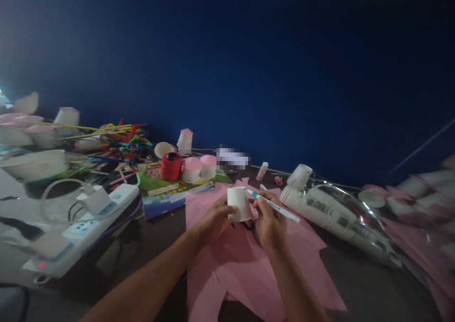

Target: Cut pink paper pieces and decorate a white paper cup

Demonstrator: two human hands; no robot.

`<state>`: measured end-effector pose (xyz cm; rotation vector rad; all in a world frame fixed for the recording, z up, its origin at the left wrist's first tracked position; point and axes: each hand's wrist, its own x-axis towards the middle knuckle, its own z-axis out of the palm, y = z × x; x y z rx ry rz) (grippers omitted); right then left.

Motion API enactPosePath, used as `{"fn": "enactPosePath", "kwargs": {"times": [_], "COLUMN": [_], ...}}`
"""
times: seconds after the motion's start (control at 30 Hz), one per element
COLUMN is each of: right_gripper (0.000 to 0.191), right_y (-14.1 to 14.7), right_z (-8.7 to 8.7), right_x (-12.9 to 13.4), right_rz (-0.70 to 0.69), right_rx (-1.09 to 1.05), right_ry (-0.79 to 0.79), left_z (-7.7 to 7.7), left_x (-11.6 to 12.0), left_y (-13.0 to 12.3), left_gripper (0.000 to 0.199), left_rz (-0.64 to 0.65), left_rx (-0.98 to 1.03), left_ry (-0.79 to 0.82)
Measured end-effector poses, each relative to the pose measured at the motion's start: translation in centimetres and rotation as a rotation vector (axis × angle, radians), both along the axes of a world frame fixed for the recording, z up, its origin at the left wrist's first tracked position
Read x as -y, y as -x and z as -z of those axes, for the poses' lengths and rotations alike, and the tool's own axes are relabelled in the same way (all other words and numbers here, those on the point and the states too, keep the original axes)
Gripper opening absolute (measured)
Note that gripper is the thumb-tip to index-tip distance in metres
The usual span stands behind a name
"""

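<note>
A white paper cup [239, 203], bottom end up, is held by my left hand [217, 219] at its left side, above pink paper sheets [227, 260]. My right hand [270, 222] grips a white marker [280, 207] with a blue band, its tip close to the cup's upper right edge. Whether the tip touches the cup is too small to tell. Part of a dark object, perhaps scissors, shows under the cup and between the hands.
Left are a power strip [85, 227], pipe cleaners [131, 142] and a booklet [159, 194] bearing red yarn [171, 166] and pink-topped cups [192, 170]. A glue stick [262, 171] stands behind; a sleeve of stacked cups [327, 213] lies right.
</note>
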<state>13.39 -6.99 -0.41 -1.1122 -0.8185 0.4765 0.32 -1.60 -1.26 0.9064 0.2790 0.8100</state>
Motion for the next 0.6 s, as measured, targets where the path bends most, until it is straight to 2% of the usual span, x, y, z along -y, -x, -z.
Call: {"fn": "enactPosePath", "kwargs": {"times": [0.33,0.5,0.6], "right_gripper": [0.016,0.011,0.011], "right_y": [-0.01,0.09,0.09], "right_z": [0.09,-0.10,-0.10], "right_x": [-0.22,-0.09,-0.03], "right_rz": [-0.015,-0.048,-0.049], "right_rx": [-0.092,-0.188,-0.174], "right_ry": [-0.004,-0.012,-0.034], "left_z": [-0.45,-0.31,-0.20], "left_x": [0.14,-0.05,-0.20], "left_y": [0.24,0.20,0.12], "left_gripper": [0.037,0.032,0.031], "left_rz": [0.013,0.009,0.006], "left_rx": [0.024,0.027,0.030], "left_ry": [0.013,0.020,0.017]}}
